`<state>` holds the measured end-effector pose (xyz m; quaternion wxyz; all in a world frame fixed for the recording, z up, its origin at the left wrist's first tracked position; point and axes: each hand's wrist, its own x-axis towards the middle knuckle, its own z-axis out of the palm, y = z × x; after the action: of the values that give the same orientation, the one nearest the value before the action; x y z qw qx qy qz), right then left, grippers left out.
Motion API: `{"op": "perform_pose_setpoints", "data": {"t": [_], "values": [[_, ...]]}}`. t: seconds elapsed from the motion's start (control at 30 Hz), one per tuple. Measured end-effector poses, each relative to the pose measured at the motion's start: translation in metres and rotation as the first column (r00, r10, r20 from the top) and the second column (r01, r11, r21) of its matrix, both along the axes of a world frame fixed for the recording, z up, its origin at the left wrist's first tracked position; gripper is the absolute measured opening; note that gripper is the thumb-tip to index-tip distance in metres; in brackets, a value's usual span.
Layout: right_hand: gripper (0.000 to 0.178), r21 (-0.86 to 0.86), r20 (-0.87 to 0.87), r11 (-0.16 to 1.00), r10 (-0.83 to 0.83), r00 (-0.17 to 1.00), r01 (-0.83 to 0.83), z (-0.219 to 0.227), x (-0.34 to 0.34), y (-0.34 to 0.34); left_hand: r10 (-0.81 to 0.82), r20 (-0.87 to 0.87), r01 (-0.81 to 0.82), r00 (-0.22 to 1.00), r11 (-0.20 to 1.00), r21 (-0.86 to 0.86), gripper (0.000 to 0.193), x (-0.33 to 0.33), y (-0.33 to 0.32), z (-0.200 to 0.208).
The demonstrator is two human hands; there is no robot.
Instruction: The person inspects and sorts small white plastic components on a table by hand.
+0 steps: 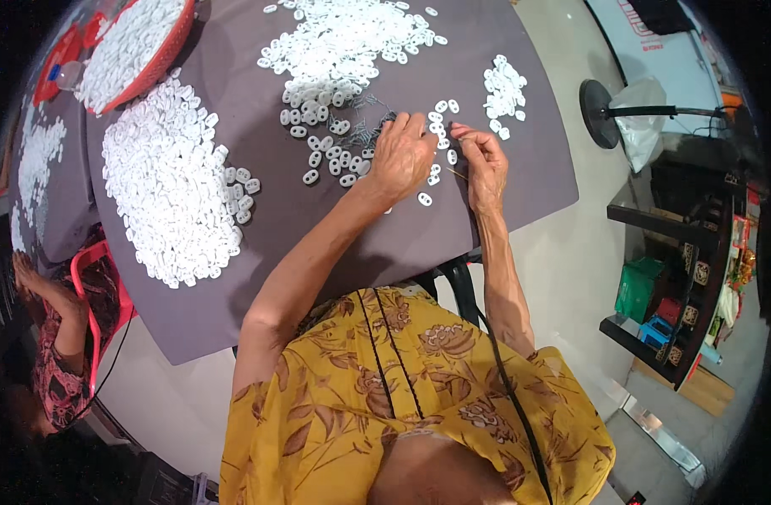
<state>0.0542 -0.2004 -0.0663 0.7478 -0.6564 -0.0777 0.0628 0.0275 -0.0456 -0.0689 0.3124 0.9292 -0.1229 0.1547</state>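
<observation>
My left hand (400, 157) is closed with its fingers bent down, at the right edge of a loose heap of small grey screws (365, 133); its fingertips are partly hidden. My right hand (486, 168) is closed in a pinch just to its right, and what lies between the fingers is too small to make out. A thin light sliver (457, 173) shows beside its palm. Between the hands runs a loose line of small white oval pieces with two holes (437, 128). More such ovals (339, 160) lie scattered left of my left hand.
Large heaps of white pieces cover the far middle (343, 38) and left (171, 189) of the grey-clothed table (528, 181). A smaller pile (504, 91) sits far right. A red basket (168, 61) holds more. Another person's arm (53, 299) rests at far left, by a red chair (108, 278).
</observation>
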Motion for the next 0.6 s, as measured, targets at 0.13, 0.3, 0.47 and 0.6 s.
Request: {"op": "perform_pose_setpoints", "data": {"t": [0.13, 0.3, 0.47, 0.6], "values": [[0.006, 0.007, -0.024, 1.0, -0.009, 1.0, 0.009, 0.002, 0.001, 0.0, -0.049, 0.007, 0.05, 0.999, 0.986, -0.159, 0.008, -0.012, 0.002, 0.009], [0.007, 0.035, -0.003, 0.999, -0.002, 1.0, 0.003, -0.004, 0.001, -0.005, -0.186, 0.17, 0.169, 0.968, 0.98, 0.105, 0.007, -0.035, -0.022, 0.005], [0.006, 0.045, 0.015, 0.999, 0.019, 1.0, -0.02, -0.008, 0.001, 0.001, -0.138, 0.01, 0.135, 0.99, 0.979, 0.153, 0.006, -0.037, -0.022, 0.003], [0.006, 0.081, 0.007, 0.997, -0.008, 1.0, 0.007, -0.004, 0.002, -0.002, -0.076, 0.011, 0.073, 0.997, 0.986, 0.147, 0.006, -0.036, -0.024, 0.009]]}}
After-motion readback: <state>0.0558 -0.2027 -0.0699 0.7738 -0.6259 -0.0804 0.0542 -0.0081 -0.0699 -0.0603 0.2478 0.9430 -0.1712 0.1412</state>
